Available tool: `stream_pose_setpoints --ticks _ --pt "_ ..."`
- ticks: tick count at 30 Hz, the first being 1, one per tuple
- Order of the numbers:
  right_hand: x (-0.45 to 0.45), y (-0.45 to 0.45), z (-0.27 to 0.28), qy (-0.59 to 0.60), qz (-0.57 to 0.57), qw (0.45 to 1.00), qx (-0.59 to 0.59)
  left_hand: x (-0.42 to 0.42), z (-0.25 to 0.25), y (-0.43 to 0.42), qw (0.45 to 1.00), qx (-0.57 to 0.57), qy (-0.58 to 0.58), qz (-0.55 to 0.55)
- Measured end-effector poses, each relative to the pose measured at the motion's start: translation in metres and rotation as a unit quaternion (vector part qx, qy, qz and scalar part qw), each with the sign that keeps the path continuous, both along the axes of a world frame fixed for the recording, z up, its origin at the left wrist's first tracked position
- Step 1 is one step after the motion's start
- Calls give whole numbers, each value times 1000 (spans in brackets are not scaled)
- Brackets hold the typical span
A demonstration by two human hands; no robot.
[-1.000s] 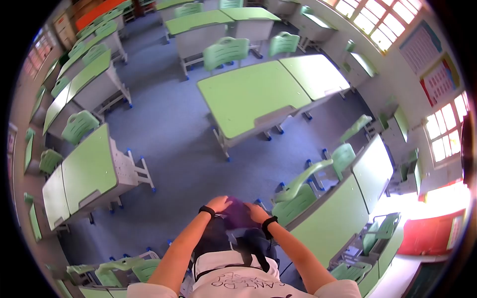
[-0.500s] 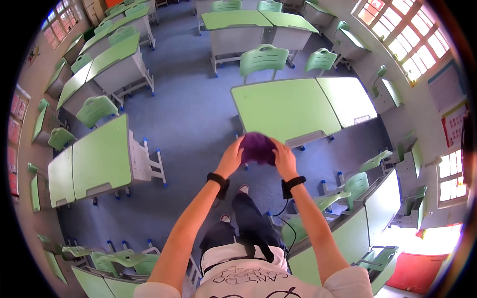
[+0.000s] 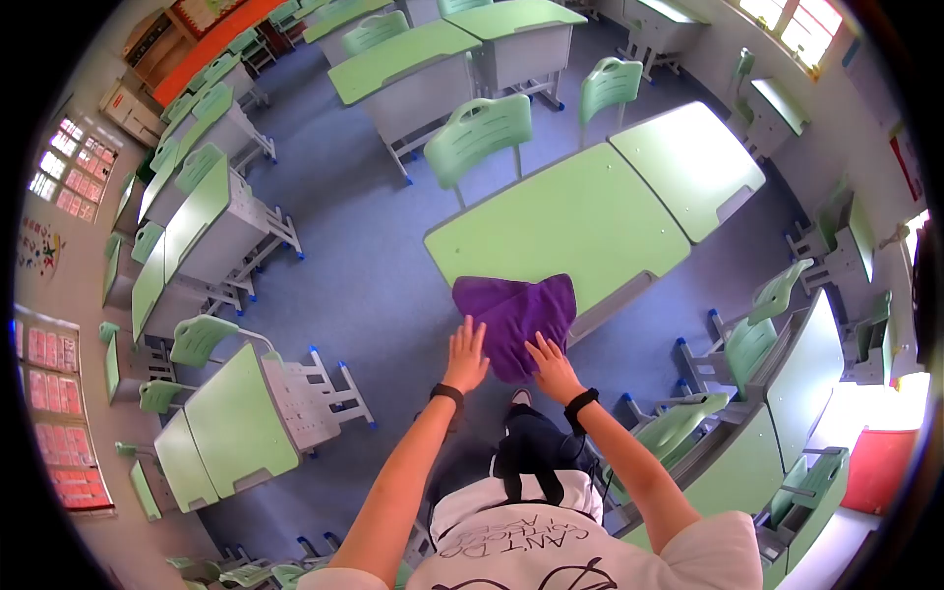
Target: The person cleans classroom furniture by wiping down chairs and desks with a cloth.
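Pictured with splayed, ungripping fingers [image 3: 467,334] of left hand [image 3: 465,364] and right hand [image 3: 557,375] at a purple cloth [image 3: 516,313], with a green desk [image 3: 570,228] beyond the fingers.

Both arms [image 3: 393,482] forward, left grip [image 3: 466,356] and right grip [image 3: 552,368] apart, backs up, fingers [image 3: 467,332] loosely spread

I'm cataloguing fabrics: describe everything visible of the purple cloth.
The purple cloth, soft-looking, is spread but creased, its outline uneven. It hides the near left corner of the green rectangular desk ahead; contact there is unclear. The left hand appears to touch the cloth's left edge, the right hand its lower right.
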State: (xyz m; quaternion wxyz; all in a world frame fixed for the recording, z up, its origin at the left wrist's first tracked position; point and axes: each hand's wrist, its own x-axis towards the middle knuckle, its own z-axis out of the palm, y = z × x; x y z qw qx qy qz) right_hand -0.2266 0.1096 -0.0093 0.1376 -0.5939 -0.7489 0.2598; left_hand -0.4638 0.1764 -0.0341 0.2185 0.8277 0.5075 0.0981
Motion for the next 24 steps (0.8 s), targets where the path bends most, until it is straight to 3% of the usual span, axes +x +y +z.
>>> stream_pose_setpoints --ticks 2,10,18,24 --pt "3 7 -14 -17 2 1000 -1 7 -10 0 996 -19 22 -81" --pt "-10 51 -28 -69 17 996 -62 19 -35 28 991 -28 28 -126" --pt "-61 107 -34 -84 -73 989 -95 -20 -30 144 963 -45 30 -266" --pt "-114 171 -42 -84 -187 969 -139 -47 -24 242 950 -7 22 -311"
